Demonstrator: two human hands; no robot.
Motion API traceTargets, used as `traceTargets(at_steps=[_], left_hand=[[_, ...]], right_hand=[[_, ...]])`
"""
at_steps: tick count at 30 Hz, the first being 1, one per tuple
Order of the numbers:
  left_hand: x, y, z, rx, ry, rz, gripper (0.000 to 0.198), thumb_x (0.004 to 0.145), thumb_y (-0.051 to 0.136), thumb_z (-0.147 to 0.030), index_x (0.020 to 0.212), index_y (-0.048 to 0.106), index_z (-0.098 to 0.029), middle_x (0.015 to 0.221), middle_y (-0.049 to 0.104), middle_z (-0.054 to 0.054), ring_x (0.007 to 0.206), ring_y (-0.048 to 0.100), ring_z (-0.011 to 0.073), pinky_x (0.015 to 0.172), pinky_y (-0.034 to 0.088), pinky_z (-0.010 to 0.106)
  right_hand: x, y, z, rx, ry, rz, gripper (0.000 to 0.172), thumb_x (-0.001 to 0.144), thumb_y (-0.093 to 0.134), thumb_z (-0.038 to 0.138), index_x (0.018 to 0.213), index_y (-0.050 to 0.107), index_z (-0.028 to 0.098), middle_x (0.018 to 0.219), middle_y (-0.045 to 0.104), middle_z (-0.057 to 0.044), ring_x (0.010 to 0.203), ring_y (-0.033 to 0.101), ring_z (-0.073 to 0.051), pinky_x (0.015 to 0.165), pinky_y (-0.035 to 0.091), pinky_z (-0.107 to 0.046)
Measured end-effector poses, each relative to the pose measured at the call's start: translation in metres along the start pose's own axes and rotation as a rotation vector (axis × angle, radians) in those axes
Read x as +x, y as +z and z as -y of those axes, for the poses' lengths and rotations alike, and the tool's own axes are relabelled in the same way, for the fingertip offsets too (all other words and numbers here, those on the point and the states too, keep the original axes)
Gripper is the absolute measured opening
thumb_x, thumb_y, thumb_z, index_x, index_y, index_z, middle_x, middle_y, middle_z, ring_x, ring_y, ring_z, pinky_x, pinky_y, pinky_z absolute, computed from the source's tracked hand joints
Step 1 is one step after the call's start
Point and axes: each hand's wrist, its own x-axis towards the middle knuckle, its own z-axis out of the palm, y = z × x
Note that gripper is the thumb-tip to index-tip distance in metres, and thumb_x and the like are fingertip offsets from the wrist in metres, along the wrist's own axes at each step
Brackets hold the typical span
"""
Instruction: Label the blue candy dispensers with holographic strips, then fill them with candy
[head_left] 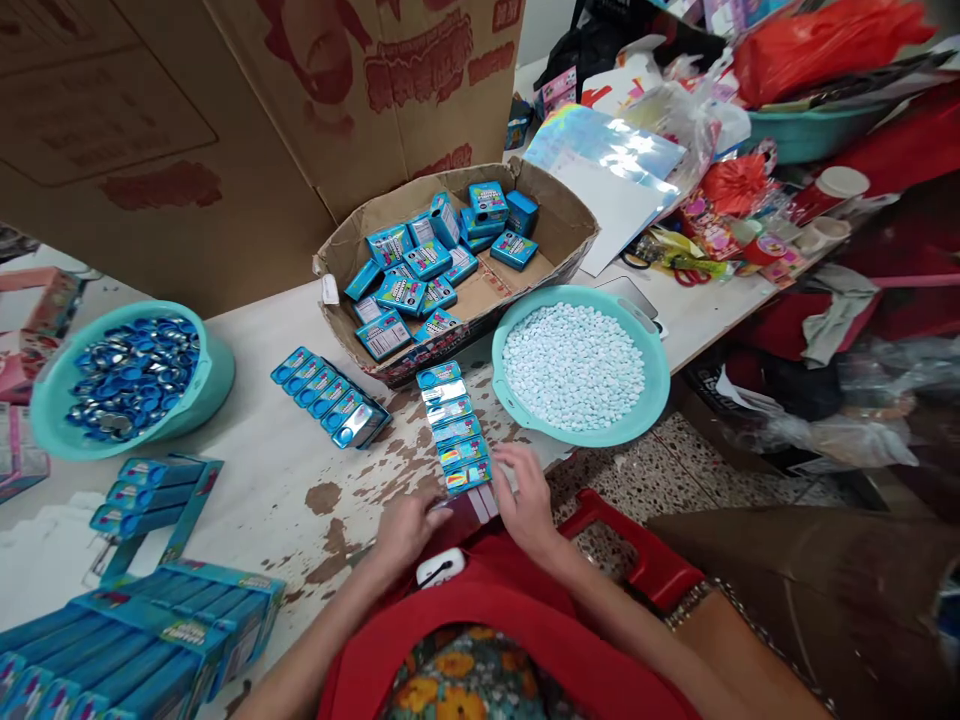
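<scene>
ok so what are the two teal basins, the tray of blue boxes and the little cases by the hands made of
Left teal basin and right teal basin: likely moulded plastic, smooth, faintly glossy. Tray: brown cardboard, matte, ragged torn edges. Little cases: glossy printed faces; one shows a mirror-like silver side, so possibly tin, though plastic is not excluded.

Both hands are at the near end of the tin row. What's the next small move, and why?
Likely reach the right hand to the teal basin of white tablets for a pinch. That hand lies on the near end of the row of tins, the basin sits just beyond it, and the left hand rests by the table edge.
</scene>
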Motion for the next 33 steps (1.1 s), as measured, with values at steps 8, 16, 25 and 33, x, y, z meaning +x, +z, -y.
traceTargets(at_steps=[8,16,25,33], left_hand=[[-0.002,0.023,-0.009,0.022,0.108,0.025,0.035,0.092,0.03,-0.033,0.099,0.063,-0.024,0.095,0.069,0.004,0.086,0.061,0.0178,0.074,0.041,0.026],[0.004,0.024,-0.005,-0.04,0.054,0.04,0.035,0.091,0.032,-0.037,0.092,0.063,-0.021,0.085,0.068,0.004,0.076,0.06,0.0183,0.068,0.04,0.027],[-0.009,0.005,-0.016,0.135,0.07,-0.148,0.032,0.091,0.034,-0.036,0.095,0.062,-0.021,0.089,0.067,0.008,0.087,0.06,0.022,0.08,0.041,0.033],[-0.006,-0.039,-0.046,-0.624,0.101,0.012,0.028,0.082,0.047,-0.043,0.084,0.058,-0.017,0.072,0.062,0.002,0.065,0.056,0.0138,0.061,0.045,0.024]], right_hand=[[-0.055,0.012,-0.016,-0.319,-0.312,0.37,0.034,0.088,0.047,0.016,0.121,0.054,0.018,0.113,0.06,-0.01,0.097,0.053,-0.022,0.082,0.047,-0.036],[-0.068,0.006,-0.033,-0.396,-0.457,0.422,0.032,0.088,0.046,0.014,0.118,0.056,0.018,0.119,0.058,-0.011,0.111,0.049,-0.022,0.085,0.045,-0.036],[-0.025,-0.037,0.02,-0.146,-0.129,0.436,0.019,0.091,0.046,0.026,0.077,0.057,0.019,0.073,0.059,-0.005,0.072,0.053,-0.017,0.066,0.042,-0.029],[0.03,-0.024,0.035,0.149,0.181,0.341,0.011,0.085,0.055,0.027,0.077,0.056,0.019,0.073,0.06,0.0,0.068,0.054,-0.014,0.063,0.042,-0.024]])
